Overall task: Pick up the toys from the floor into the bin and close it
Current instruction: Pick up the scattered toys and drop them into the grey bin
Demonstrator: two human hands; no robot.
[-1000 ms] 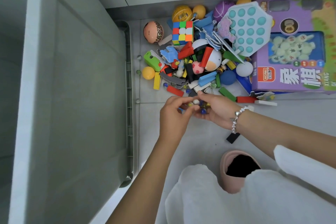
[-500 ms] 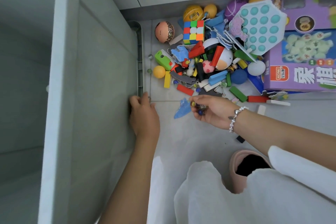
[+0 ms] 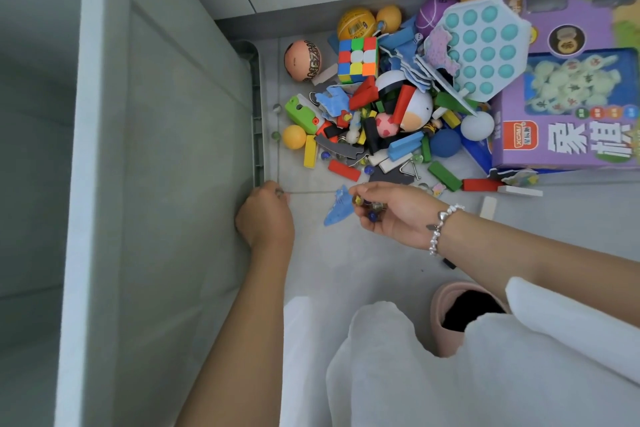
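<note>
Cupped palm-up, the right hand [image 3: 391,215] holds several small glass marbles [image 3: 372,210] and a blue shark-shaped piece [image 3: 337,208], just near of the toy pile [image 3: 391,107]. Fingers curled, the left hand [image 3: 265,218] pinches something tiny (probably a marble) against the pale green bin [image 3: 166,184], which stands along the left. At far right a purple box [image 3: 568,94] reads "XCCAI" on its red label.

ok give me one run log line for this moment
left hand: pinching marble by bin | right hand: cupping marbles | toy pile: on floor
</note>
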